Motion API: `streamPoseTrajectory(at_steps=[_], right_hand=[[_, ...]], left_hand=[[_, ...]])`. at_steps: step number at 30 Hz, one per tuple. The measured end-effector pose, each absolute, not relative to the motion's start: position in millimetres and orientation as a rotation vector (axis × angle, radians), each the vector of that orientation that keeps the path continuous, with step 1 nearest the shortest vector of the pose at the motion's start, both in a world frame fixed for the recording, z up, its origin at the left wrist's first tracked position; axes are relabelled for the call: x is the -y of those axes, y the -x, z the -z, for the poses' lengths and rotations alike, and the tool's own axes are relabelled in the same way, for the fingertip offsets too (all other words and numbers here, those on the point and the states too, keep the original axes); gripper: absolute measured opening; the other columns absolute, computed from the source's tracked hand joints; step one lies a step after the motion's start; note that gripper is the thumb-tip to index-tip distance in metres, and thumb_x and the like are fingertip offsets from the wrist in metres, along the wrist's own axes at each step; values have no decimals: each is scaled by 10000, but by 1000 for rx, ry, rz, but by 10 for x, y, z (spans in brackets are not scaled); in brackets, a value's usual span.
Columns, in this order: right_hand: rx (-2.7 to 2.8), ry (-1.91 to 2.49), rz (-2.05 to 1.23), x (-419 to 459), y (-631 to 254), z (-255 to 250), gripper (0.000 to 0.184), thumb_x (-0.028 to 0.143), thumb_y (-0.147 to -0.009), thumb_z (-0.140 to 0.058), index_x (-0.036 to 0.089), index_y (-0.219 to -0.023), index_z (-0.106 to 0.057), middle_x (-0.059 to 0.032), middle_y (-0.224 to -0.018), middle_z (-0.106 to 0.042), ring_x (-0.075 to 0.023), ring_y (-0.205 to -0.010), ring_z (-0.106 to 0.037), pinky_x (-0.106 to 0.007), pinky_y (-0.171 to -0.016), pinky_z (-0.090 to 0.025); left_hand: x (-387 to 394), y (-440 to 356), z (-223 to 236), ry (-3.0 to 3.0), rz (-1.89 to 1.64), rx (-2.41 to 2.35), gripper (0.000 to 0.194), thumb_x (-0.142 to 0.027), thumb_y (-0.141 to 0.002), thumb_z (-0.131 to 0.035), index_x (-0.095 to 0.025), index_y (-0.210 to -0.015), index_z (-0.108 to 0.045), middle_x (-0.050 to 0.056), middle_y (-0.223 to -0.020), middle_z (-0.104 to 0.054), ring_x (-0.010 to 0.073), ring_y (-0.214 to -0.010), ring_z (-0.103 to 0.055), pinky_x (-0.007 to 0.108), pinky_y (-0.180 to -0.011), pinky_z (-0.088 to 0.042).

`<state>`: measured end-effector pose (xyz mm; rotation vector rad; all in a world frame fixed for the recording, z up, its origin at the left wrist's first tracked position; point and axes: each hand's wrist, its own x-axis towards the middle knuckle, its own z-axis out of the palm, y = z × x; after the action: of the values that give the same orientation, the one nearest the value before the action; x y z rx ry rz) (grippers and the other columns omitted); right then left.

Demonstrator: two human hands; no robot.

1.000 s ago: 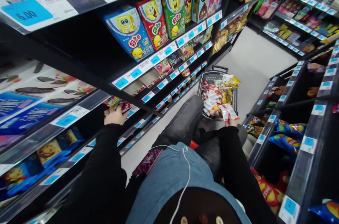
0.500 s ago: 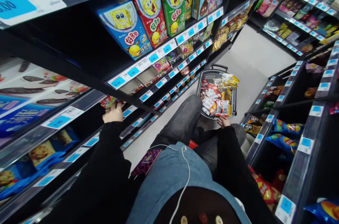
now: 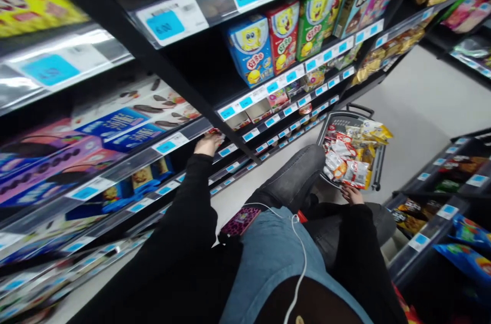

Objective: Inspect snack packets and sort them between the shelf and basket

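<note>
My left hand [image 3: 206,145] reaches in at the shelf edge on the left, beside a dark upright post. Its fingers are closed round a small red packet [image 3: 217,133], mostly hidden by the hand and blurred. My right hand [image 3: 352,194] hovers over my knee, close to the near edge of a grey shopping basket [image 3: 325,122]. Its fingers are loosely apart and nothing shows in them. Inside the basket lies a pile of red, white and yellow snack bags [image 3: 341,153].
Left shelves carry cartoon snack boxes [image 3: 251,50], blue-and-white cake boxes [image 3: 123,127] and cookie packs [image 3: 143,178]. The post [image 3: 180,78] divides the shelf bays. Low shelving with chip bags [image 3: 466,260] borders the aisle on the right. A patterned purple phone [image 3: 241,221] rests at my hip.
My view has swung left, so shelves, basket and both hands appear farther right. The red packet in my left hand now shows less. My right hand stays beside the basket.
</note>
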<state>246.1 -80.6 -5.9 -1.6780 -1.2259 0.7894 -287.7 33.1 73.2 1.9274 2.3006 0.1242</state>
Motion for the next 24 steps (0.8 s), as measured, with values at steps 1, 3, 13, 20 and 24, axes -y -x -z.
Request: streamPoseTrajectory(at_steps=[1,3,13,20,24], right_hand=[[1165,1698,-838,842,-2432,69,276,380,-773,-492,177,-586,-499,-33,-467,-534,-147,-421,-576,-231,-390,-367],[1030,1744,-940,904,-2395,101,217,340,-764,-503,180,-619,-521,-43,-507,-560,-157,-456,-594,-244,-413,-386],[728,1835,-1159,781,-2553,250,228,391,-515,-649,198,-542,-529,-34,-487,-587,-180,-441,-577,-263,-382,-402],[747,1651,-1198,855,-1787,-137,463,514,-570,-623,153,-855,-563,-65,-759,-647,-161,-603,-623,-306,-557,-518],[947,1140,-1702,936,-1174,-803,651,474,-722,-561,261,-1286,-316,-80,-1027,-626,-172,-725,-655,-371,-619,-549]], left_hand=[[-304,2847,-717,-1943,-108,-2290,343,-293,-827,-485,-152,-1118,-600,122,-1224,-552,256,-1040,-553,308,-822,-413],[-243,2778,-691,-1927,-162,-2332,338,-269,-853,-430,-182,-1131,-600,101,-1248,-540,243,-1046,-555,311,-817,-422],[256,2805,-879,-1216,-1188,-2752,301,-278,-821,-433,-88,-863,-663,79,-738,-648,160,-690,-567,247,-680,-418],[678,2055,-898,-570,-1657,-1930,239,-351,-663,-579,-113,-663,-556,-20,-545,-527,89,-482,-449,207,-495,-375],[724,1226,-971,-591,-1409,-1539,324,-415,-645,-638,-115,-762,-605,32,-679,-623,128,-586,-557,239,-579,-445]])
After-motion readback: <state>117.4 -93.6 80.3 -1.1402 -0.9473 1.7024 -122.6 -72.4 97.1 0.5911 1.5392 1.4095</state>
